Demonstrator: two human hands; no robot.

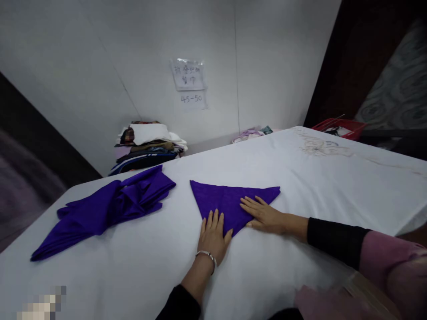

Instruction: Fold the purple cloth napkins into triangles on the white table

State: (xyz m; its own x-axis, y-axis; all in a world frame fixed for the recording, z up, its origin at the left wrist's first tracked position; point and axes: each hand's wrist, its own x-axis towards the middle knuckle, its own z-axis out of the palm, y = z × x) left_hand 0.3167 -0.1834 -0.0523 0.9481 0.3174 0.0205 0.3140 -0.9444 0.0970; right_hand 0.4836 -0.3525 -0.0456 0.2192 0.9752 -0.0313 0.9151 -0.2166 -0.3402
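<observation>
A purple cloth (220, 198) lies flat, folded into a triangle whose long edge faces away from me and whose point comes towards me. My left hand (213, 238) rests flat near that point, fingers stretched out over the lower left part of the cloth. On the right side, my right hand (265, 216) lies flat with its fingers spread on the slanting edge. Neither hand grips anything. Further left, a crumpled heap of the same purple fabric (110, 206) lies on the white tablecloth (140, 271), apart from the triangle.
Behind the table's far edge stands a pile of folded clothes (150, 144). Some pale purple cloth (248, 134) lies further right. A red basket (353, 129) stands at the back right. Handwritten paper signs (189, 75) hang on the white wall (273, 58).
</observation>
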